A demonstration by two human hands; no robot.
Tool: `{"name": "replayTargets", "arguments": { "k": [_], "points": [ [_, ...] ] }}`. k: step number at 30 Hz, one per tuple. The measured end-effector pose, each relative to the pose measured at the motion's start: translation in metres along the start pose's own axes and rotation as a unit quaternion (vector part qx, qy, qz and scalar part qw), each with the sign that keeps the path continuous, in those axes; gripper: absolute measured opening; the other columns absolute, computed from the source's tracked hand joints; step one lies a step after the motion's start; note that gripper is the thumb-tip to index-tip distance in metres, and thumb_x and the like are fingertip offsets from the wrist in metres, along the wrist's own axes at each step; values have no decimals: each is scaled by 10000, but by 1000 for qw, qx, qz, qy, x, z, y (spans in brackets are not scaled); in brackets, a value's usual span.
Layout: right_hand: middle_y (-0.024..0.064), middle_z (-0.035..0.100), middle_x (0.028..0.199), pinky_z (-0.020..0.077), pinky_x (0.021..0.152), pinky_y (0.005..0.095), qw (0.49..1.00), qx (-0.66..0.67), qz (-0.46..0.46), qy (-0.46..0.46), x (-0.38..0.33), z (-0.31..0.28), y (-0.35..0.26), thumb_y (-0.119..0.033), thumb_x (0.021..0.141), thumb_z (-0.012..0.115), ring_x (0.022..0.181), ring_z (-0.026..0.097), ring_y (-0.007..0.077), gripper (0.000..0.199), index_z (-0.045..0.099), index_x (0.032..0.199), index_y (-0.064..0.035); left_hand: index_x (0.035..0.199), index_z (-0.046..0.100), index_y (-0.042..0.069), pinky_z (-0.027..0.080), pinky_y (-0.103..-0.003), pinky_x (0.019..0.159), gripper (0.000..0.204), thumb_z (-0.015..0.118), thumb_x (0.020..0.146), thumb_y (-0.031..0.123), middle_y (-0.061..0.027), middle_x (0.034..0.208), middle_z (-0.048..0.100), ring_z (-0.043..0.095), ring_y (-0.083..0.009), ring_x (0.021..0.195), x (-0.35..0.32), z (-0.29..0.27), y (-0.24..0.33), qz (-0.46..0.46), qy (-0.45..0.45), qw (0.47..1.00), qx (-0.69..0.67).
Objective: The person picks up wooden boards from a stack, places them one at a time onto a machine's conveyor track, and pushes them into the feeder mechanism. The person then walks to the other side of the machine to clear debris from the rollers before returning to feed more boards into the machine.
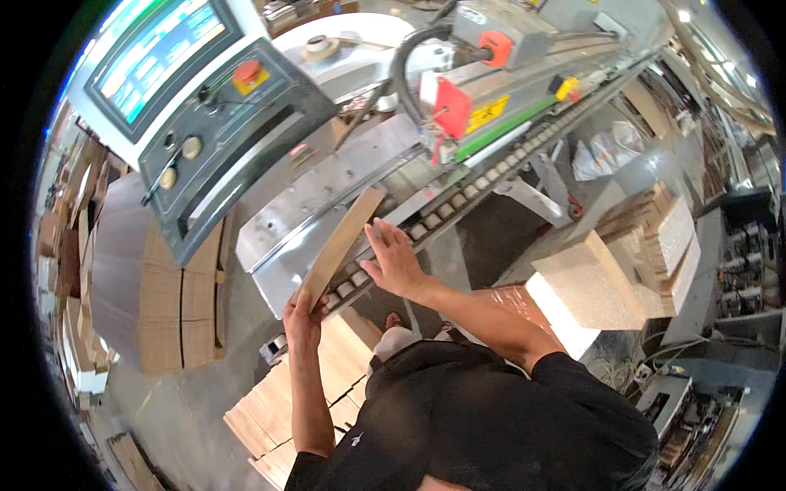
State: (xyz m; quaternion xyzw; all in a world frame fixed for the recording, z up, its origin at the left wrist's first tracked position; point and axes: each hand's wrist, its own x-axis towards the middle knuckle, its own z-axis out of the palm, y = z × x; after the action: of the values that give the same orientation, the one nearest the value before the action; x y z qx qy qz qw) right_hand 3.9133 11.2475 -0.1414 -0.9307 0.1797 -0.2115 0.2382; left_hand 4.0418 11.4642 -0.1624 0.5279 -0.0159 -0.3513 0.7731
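A narrow, flat wooden board (pixel 340 244) lies slantwise over the metal infeed table (pixel 282 245) of a long machine. My left hand (pixel 304 321) is closed round its near end. Beside the far end is my right hand (pixel 396 260), its thumb and fingers apart, with the fingertips close to the board's right edge; I cannot tell whether they touch it. A chain of pale conveyor pads (pixel 446 209) runs under and past my right hand into the machine.
A control panel (pixel 237 123) with a lit screen and red stop button stands at the upper left. Stacked boards (pixel 168 286) are at the left, and more pale boards (pixel 282 401) lie by my left forearm. Board stacks (pixel 598 278) stand at the right. Cables (pixel 622 372) trail nearby.
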Motion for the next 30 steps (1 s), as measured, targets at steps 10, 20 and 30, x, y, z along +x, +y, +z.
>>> {"name": "replayTargets", "arguments": {
  "k": [10,20,30],
  "points": [
    [251,327,1396,156,1090,599,999,-47,-6,-11,32,44,-4,-341,814,651,1293,299,441,716,351,1402,-63,1333,311,-54,508,-265,517,661,693,822,121,-97,805,617,597,-164,576,38,-3,48,15,88,977,196],
    [277,290,1420,128,1107,575,998,-67,6,-21,40,54,-11,-394,851,610,1332,238,461,732,333,1391,14,1202,604,169,491,-392,755,471,749,755,191,-144,1071,557,598,-281,909,40,-35,45,197,167,735,627],
    [339,260,1438,77,1135,548,997,-70,29,-29,46,59,-16,-444,847,589,1374,215,447,810,311,1381,98,1112,674,148,503,-388,702,281,670,832,145,-91,928,606,619,-286,813,54,-48,54,315,108,674,660]
  ]
}}
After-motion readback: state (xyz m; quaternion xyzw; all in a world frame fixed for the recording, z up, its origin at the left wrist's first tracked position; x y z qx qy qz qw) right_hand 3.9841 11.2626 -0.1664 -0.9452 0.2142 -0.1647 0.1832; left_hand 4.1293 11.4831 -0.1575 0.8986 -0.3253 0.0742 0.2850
